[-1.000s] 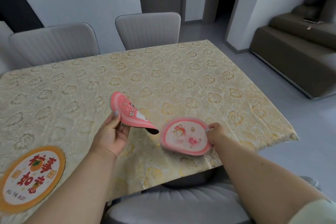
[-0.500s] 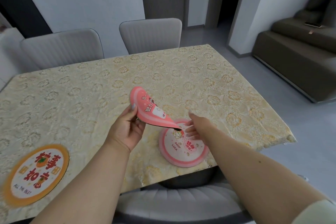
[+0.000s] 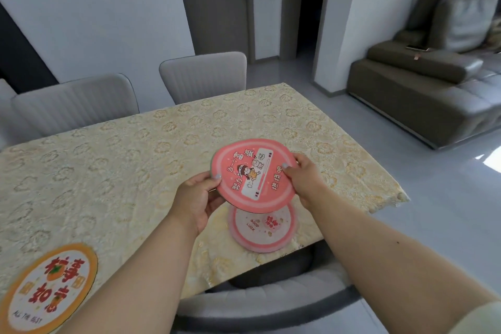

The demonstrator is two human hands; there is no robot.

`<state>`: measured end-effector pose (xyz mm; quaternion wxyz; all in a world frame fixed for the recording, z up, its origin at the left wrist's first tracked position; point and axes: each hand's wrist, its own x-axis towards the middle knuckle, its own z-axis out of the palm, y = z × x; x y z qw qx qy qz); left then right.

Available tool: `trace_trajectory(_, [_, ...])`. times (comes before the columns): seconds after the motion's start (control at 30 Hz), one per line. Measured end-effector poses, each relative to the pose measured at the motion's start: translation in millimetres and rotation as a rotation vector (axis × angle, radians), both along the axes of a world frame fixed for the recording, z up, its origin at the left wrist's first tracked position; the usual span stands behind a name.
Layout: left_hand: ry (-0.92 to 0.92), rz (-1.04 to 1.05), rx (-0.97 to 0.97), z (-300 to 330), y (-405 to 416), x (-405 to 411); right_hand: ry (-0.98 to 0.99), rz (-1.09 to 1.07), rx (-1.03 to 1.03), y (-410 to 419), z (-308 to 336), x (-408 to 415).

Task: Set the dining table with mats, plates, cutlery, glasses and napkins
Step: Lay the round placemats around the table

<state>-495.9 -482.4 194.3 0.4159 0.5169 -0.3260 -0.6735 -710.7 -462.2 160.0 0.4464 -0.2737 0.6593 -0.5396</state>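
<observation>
Head view: both forearms reach in from the bottom of the frame to its centre.
Left hand (image 3: 199,198): pinches the left rim of the pink mat (image 3: 253,174).
Right hand (image 3: 303,175): pinches its right rim.
Pink mat: held above the table (image 3: 113,160), printed face towards the camera, round, so no long axis.
Second mat (image 3: 261,228): flat at the near table edge, just below.
Change: a second ago each hand held one mat.

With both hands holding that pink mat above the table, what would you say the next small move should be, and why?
Probably carry the held pink mat toward a far-side place, by the grey chair, and lay it flat. Both the left hand and right hand grip it in the air, while another pink mat and an orange mat already lie along the near edge of the tablecloth.
</observation>
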Motion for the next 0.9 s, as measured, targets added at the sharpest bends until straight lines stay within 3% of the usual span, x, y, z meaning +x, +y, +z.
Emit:
trace_trajectory(0.33, [-0.137, -0.035, -0.123, 13.3, -2.1, -118.1, -0.001, -0.059, -0.09, 6.7, 21.3, -110.8])
trace_trajectory(0.63, [-0.158, 0.091, -0.129, -4.7, 12.9, -297.4, 0.146, -0.006, -0.078, 17.0, 24.0, -283.7])
trace_trajectory(0.9, [-0.124, 0.112, -0.085, -12.5, -2.3, -404.3, 0.342, 0.012, -0.036, 6.6, 20.5, -391.7])
